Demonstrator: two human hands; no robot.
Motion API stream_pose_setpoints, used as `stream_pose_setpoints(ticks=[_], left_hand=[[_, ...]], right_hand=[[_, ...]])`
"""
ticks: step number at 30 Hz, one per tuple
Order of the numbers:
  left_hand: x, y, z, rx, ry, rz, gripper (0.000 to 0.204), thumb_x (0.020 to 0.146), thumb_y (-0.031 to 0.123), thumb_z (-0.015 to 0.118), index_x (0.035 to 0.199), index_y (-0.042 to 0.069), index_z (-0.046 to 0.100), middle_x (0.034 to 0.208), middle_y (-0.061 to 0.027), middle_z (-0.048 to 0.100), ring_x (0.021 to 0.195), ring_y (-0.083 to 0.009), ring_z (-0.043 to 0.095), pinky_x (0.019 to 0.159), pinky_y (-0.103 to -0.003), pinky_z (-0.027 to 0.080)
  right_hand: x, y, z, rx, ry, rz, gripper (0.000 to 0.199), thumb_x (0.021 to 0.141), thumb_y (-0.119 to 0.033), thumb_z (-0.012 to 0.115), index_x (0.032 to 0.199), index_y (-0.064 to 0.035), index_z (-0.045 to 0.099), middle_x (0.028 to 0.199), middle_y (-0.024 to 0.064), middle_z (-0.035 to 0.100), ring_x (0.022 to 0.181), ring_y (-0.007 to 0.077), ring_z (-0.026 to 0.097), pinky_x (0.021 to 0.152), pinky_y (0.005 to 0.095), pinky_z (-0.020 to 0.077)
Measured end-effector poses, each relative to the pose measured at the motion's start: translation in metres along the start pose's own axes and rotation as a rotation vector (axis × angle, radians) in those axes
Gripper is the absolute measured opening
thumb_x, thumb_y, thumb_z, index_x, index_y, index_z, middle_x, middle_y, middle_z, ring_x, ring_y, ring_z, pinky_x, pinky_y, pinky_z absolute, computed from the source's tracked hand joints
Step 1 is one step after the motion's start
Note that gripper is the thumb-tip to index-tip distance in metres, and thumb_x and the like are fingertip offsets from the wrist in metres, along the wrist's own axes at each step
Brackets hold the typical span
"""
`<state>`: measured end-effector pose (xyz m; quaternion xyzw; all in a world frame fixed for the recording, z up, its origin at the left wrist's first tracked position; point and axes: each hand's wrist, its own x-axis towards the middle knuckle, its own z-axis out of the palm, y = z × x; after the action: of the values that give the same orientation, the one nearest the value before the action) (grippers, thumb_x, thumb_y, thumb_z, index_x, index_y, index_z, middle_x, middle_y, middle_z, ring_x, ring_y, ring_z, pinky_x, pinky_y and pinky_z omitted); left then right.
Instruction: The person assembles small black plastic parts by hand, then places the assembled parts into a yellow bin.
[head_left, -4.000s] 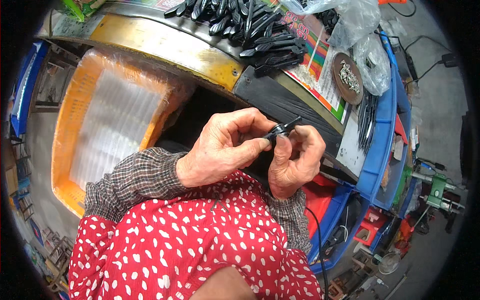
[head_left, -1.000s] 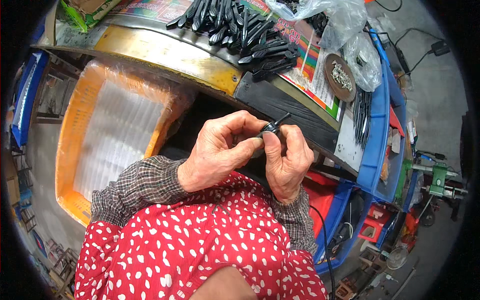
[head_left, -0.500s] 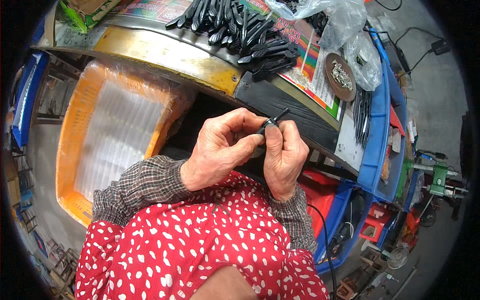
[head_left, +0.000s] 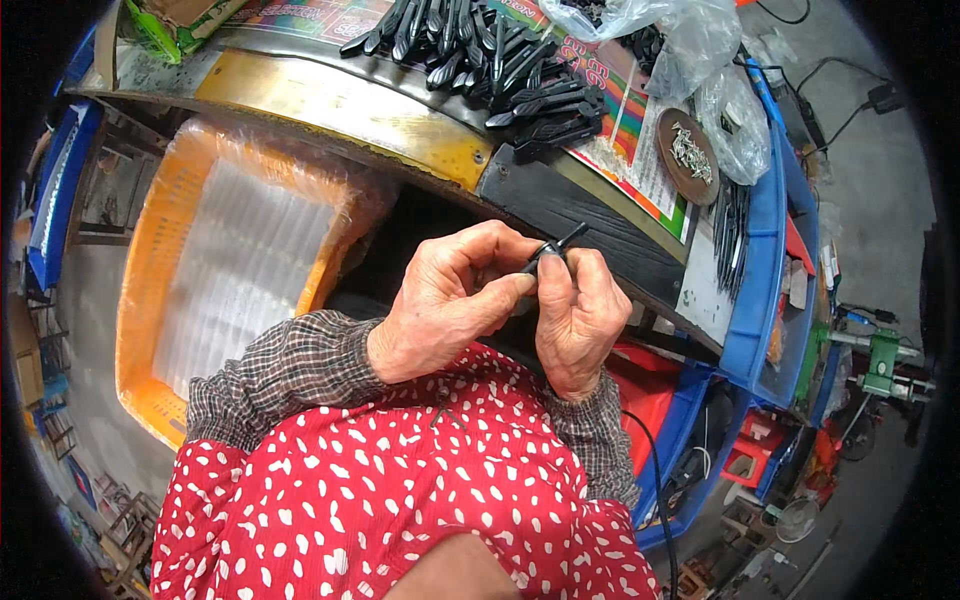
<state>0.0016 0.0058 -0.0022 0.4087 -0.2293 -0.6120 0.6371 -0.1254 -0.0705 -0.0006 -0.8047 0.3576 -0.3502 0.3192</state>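
Observation:
Just beyond the front edge of the workbench, both hands meet on a small black plastic piece with a thin stem that points up and right. Thumb and fingers of my left hand pinch its lower left end. The thumb of my right hand presses on its middle, fingers curled behind. Much of the piece is covered by fingertips, so its exact kind is unclear. On the bench above the hands lies a heap of similar-looking black plastic parts. A round brown dish of small silvery metal pieces stands to their right.
Thin black strips lie beside the dish, near clear plastic bags. Blue bins line the bench's right side. An orange crate with clear plastic lining stands below left. A black cable hangs at lower right.
Both hands hold the same pinch on the black piece. The whole view has shifted slightly, so bench and hands appear a little further right and lower.

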Motion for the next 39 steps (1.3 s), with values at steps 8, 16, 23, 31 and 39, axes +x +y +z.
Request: stream_pose_setpoints(ticks=[8, 16, 23, 31, 39], left_hand=[[0.003, -0.001, 0.005, 0.076, 0.045, 0.098, 0.022, 0.088, -0.001, 0.057, 0.110, -0.001, 0.057, 0.079, 0.0011, 0.057, 0.058, -0.0015, 0.044, 0.047, -0.017, 0.033], [0.002, -0.001, -0.004, -0.012, 0.003, 0.036, 0.018, 0.087, -0.001, 0.056, 0.105, -0.002, 0.058, 0.080, 0.0031, 0.055, 0.064, 0.0010, 0.046, 0.052, -0.016, 0.037], [-0.001, -0.013, -0.006, 0.066, 0.036, 0.103, 0.021, 0.088, -0.001, 0.057, 0.109, 0.000, 0.059, 0.084, 0.0016, 0.058, 0.063, -0.0006, 0.046, 0.050, -0.018, 0.036], [0.000, -0.014, -0.011, 0.160, 0.022, 0.174, 0.021, 0.086, 0.001, 0.060, 0.106, -0.003, 0.059, 0.095, -0.0046, 0.063, 0.088, -0.0055, 0.054, 0.076, -0.021, 0.047], [-0.002, -0.007, -0.016, 0.372, 0.115, 0.350, 0.021, 0.080, 0.002, 0.062, 0.100, -0.004, 0.060, 0.087, -0.0120, 0.065, 0.081, -0.0146, 0.062, 0.073, -0.026, 0.049]], right_hand=[[0.000, 0.000, -0.001, 0.305, -0.108, 0.387, 0.027, 0.090, -0.022, 0.061, 0.075, -0.0009, 0.051, 0.059, 0.0094, 0.048, 0.048, 0.0172, 0.046, 0.048, 0.0292, 0.0394], [0.002, 0.005, 0.001, 0.002, -0.058, 0.006, 0.023, 0.083, -0.018, 0.068, 0.084, 0.0004, 0.054, 0.066, 0.0129, 0.052, 0.056, 0.0265, 0.055, 0.050, 0.0337, 0.0434], [-0.005, 0.000, 0.003, -0.011, -0.023, 0.065, 0.013, 0.083, -0.008, 0.062, 0.077, 0.0002, 0.055, 0.062, 0.0100, 0.049, 0.052, 0.0186, 0.050, 0.050, 0.0313, 0.0414], [-0.007, 0.003, 0.010, 0.087, 0.002, 0.173, 0.027, 0.093, -0.019, 0.054, 0.071, -0.0028, 0.051, 0.059, -0.0055, 0.040, 0.054, 0.0023, 0.034, 0.047, 0.0212, 0.0256], [-0.007, -0.002, 0.023, 0.275, 0.019, 0.272, 0.032, 0.095, -0.023, 0.051, 0.069, -0.0059, 0.048, 0.058, -0.0078, 0.036, 0.052, 0.0006, 0.029, 0.045, 0.0197, 0.0195]])
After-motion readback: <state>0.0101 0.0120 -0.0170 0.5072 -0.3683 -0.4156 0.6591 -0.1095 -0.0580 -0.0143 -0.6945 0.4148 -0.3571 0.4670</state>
